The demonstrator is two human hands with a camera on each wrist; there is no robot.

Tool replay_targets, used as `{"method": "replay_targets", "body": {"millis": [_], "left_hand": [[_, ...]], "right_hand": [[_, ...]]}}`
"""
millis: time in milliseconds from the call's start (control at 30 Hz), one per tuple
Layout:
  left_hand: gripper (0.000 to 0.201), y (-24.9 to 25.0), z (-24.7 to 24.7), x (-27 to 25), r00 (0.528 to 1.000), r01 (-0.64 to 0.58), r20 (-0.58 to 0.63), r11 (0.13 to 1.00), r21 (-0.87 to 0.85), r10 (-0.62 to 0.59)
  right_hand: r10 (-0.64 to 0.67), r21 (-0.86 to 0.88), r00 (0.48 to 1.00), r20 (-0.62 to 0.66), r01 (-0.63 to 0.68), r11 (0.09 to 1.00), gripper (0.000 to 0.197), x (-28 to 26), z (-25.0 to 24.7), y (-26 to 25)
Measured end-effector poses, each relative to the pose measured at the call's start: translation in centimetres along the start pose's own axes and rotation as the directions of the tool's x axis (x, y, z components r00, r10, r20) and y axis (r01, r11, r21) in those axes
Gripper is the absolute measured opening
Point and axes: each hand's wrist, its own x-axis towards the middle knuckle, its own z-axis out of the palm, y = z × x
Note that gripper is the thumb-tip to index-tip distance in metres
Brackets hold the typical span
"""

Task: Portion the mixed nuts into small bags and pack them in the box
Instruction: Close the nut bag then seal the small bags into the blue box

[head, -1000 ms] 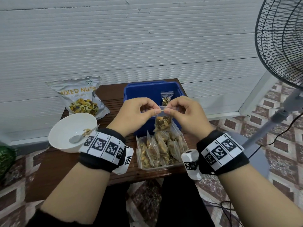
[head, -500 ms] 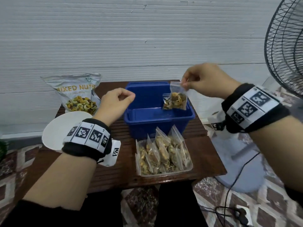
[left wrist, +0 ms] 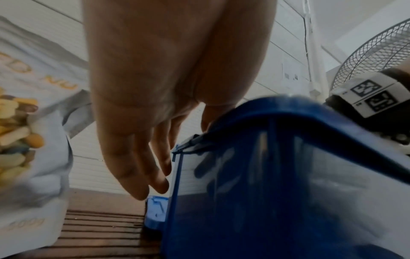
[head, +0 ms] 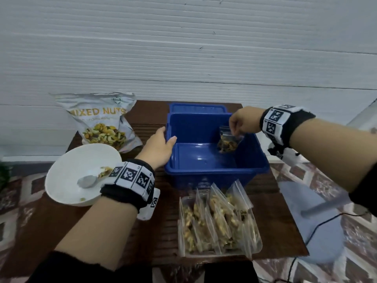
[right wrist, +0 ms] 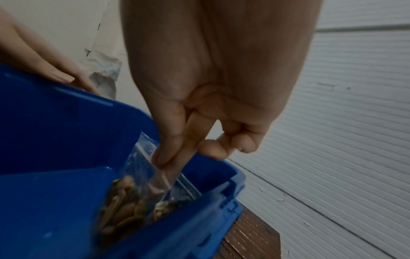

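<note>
The blue box point(head: 210, 170) stands open at the middle of the wooden table. My right hand point(head: 234, 131) pinches the top of a small clear bag of mixed nuts point(head: 228, 142) and holds it inside the box, against the right wall. In the right wrist view thumb and forefinger point(right wrist: 164, 161) squeeze the bag's zip strip, and the nuts point(right wrist: 126, 206) hang low in the box point(right wrist: 55, 131). My left hand point(head: 166, 137) rests on the box's left rim, thumb over the edge, straight fingers point(left wrist: 137, 175) down the outside of the wall point(left wrist: 266, 175).
A clear tray point(head: 259, 245) with several filled bags point(head: 216, 217) sits at the table's front edge. The big Mixed Nuts pouch point(head: 100, 121) leans at the back left, beside a white bowl point(head: 67, 166) with a spoon point(head: 87, 181). A fan base point(head: 318, 229) stands on the floor, right.
Both hands were sealing the bag over the tray. The right hand has carried it up, back and down into the box; the left hand let go and moved onto the box's left rim.
</note>
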Motion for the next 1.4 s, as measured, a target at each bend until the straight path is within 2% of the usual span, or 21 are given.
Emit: {"method": "replay_targets", "body": {"millis": [100,333,500,600,767,933,1033,1167,1267,1333,1400], "left_hand": [[0.049,-0.5,0.3,0.4,0.999,0.002,0.044,1.000,0.016,-0.003],[0.054,-1.4,1.0,1.2,1.000,0.011,-0.013,1.000,0.020,-0.011],[0.054,-1.7,1.2,1.4,1.000,0.014,-0.023,1.000,-0.001,-0.014],[0.055,-2.0,1.4,1.6,1.000,0.022,-0.019,1.000,-0.012,-0.022],[0.055,-2.0,1.3,1.5,0.999,0.027,-0.020,1.000,-0.010,-0.027],[0.057,-1.6,1.0,0.9,0.999,0.036,-0.032,0.999,-0.012,-0.037],[0.065,-1.6,0.8,0.3,0.997,0.065,-0.033,0.998,-0.021,-0.066],[0.069,-1.5,0.9,-1.1,0.999,0.013,-0.032,1.000,-0.018,-0.013],[0.059,-1.3,1.3,-2.4,0.997,-0.054,-0.053,0.995,0.083,0.058],[0.069,-0.9,1.6,-3.6,0.996,-0.065,-0.056,0.983,0.172,0.075],[0.070,0.0,1.9,-5.2,0.992,-0.076,-0.078,0.971,0.227,0.096]], "right_hand": [[-0.001,-0.051,0.999,0.038,0.003,0.999,0.013,1.4,0.1,0.2],[-0.009,-0.158,1.000,0.028,0.013,0.987,0.020,3.5,0.3,0.2],[0.028,-0.252,0.999,-0.031,-0.035,0.967,0.005,4.2,1.0,0.4],[0.048,-0.303,0.998,-0.033,-0.056,0.951,0.015,4.5,1.4,0.3],[0.040,-0.290,0.997,-0.073,-0.059,0.955,0.018,4.1,1.1,0.5],[0.017,-0.200,0.992,-0.127,-0.043,0.979,0.016,2.2,0.6,0.4],[0.003,-0.039,0.983,-0.184,-0.011,0.999,0.012,-0.1,0.1,-0.2],[-0.010,0.188,0.954,-0.300,0.069,0.980,0.010,-5.2,0.3,-2.1],[-0.019,0.270,0.949,-0.316,0.109,0.957,0.007,-9.1,2.0,-3.8],[-0.018,0.322,0.955,-0.296,0.118,0.940,0.012,-11.5,3.7,-4.6],[0.002,0.370,0.964,-0.267,0.101,0.924,0.016,-13.9,5.4,-5.2]]}}
